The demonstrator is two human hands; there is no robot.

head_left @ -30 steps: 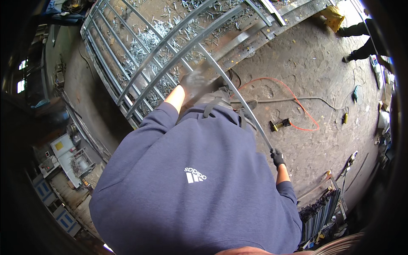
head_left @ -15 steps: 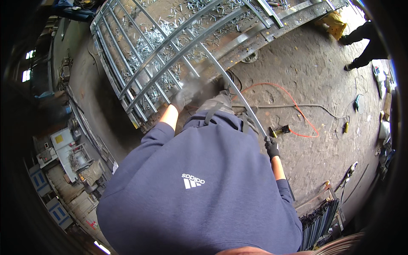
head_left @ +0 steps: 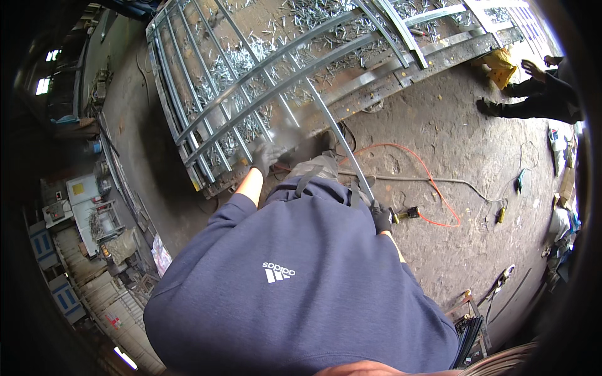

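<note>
My right hand (head_left: 381,220), in a dark glove, is closed round the near end of a long, narrow silver metal bar (head_left: 342,135). The bar slants up and left, its far end at the rails of a metal frame (head_left: 251,84) on the worktable. At the table's near edge is my left hand (head_left: 266,156), also gloved, its fingers stretched out beside the ends of the frame's crossbars. I see nothing held in it. A greyish blur beside its fingertips hides some detail.
Loose screws or bolts (head_left: 241,66) litter the worktable (head_left: 351,106). An orange hose (head_left: 433,172) runs to a tool (head_left: 407,214) on the floor, near a dark cable (head_left: 464,181). A person in dark clothes (head_left: 542,94) stands right, by a yellow bag (head_left: 500,67).
My right hand has come left, nearer my body, swinging the bar's near end along. My left hand stays at the table edge. The other person has shifted, and their hands now show.
</note>
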